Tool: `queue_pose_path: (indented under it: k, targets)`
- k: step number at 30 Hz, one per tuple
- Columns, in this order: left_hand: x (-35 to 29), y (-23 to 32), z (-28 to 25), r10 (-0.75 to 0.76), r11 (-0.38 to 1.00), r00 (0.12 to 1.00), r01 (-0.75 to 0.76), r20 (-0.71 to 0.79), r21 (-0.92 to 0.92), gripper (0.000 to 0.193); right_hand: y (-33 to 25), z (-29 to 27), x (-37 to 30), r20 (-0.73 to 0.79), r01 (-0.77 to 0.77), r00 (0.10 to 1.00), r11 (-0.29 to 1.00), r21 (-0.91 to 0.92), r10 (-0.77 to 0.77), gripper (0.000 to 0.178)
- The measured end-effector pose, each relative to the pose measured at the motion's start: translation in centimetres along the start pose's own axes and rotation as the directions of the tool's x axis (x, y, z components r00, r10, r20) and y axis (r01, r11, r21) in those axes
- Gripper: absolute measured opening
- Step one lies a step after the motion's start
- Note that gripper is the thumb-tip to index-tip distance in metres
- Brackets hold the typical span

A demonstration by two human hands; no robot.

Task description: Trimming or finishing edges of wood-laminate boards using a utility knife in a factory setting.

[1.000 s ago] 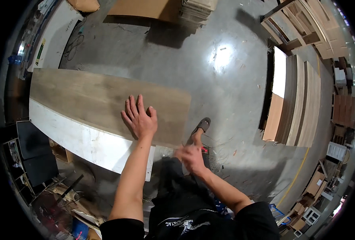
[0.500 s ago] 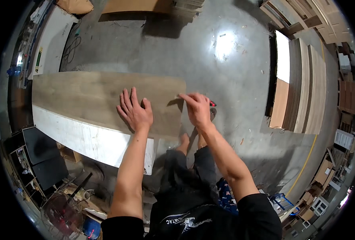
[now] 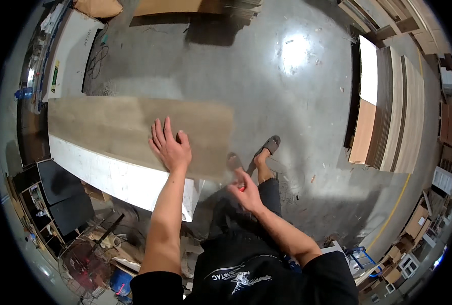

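Observation:
A long brown wood-grain board [image 3: 104, 119] lies on a white work surface [image 3: 114, 170], which shows along the board's near side. My left hand [image 3: 172, 151] rests flat on the board, fingers spread, right of its middle. My right hand [image 3: 247, 194] is just off the board's near right corner, its fingers curled round a small tool with a red part [image 3: 242, 188]. Most of that tool is hidden in the hand, so its kind cannot be made out. The board's right end looks slightly blurred.
Stacked wood panels [image 3: 396, 112] stand on the floor at the right. More brown sheets [image 3: 180, 7] lie at the far side. A white panel [image 3: 73, 56] with a cable beside it is at far left. A fan [image 3: 85, 264] stands near left. My feet are right of the board.
My right hand has come from the board's right edge toward me, down to the near corner, with the small red tool. My left hand stays flat on the board. One foot has stepped out right.

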State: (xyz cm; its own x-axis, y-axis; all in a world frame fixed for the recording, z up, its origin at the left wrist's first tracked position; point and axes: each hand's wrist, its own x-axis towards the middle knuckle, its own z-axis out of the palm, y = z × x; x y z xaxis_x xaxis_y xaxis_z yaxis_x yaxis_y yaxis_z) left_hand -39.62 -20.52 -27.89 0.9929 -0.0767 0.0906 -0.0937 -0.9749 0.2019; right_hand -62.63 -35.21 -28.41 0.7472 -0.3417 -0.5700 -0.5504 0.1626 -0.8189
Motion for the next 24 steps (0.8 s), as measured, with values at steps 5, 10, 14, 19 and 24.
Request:
queue_pose_path:
  k: [5,10,14,19,24]
  targets:
    - [0.2,1.3,0.6,0.011,1.000,1.000,-0.011,0.005,-0.012,0.059,-0.1,-1.7,4.1,0.417,0.061,0.907,0.959,-0.276,0.062,0.044]
    - [0.3,2.5,0.0,-0.008,1.000,1.000,0.009,0.024,-0.024,0.061,1.2,-7.8,3.4,0.409,-0.021,0.904,0.967,-0.254,0.128,0.041]
    - [0.2,1.9,-0.9,-0.044,0.999,0.997,0.043,0.060,0.013,0.061,-5.4,-15.8,4.4,0.323,-0.520,0.808,0.854,-0.002,0.493,0.024]
    - [0.2,2.0,-2.1,-0.123,0.992,0.985,0.120,0.120,0.033,0.062,-8.6,-22.9,8.6,0.240,-0.567,0.814,0.636,0.523,0.528,0.019]
    - [0.6,2.4,-3.1,-0.221,0.975,0.963,0.215,0.152,0.056,0.063,-10.3,-24.5,13.4,0.228,-0.490,0.871,0.808,0.328,0.435,0.024]
